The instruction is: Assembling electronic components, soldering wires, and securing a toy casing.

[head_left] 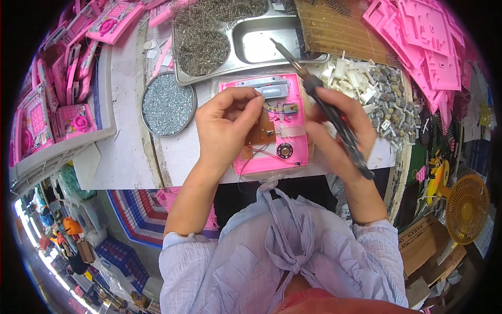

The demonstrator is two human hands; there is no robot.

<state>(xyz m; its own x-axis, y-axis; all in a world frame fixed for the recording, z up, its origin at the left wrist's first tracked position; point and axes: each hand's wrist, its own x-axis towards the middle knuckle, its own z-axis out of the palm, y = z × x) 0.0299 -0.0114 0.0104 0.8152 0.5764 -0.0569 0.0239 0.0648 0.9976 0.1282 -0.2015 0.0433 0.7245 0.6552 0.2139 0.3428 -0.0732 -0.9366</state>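
A pink plastic casing lies on the table in front of me. It holds a brown circuit board, a round speaker, a small motor-like metal part and thin wires. My left hand rests over its upper left part, thumb and forefinger pinched together. What they pinch is too small to make out. Above the casing's right side, my right hand grips the dark handle of what looks like a soldering iron. The iron's tapered tip points up and left, over the metal tray, apart from the casing.
A round dish of small silver screws stands left. Behind is a compartmented metal tray with heaped small metal pieces. White and grey parts are piled right. Pink panels and pink toy pieces crowd both sides, beside a yellow fan.
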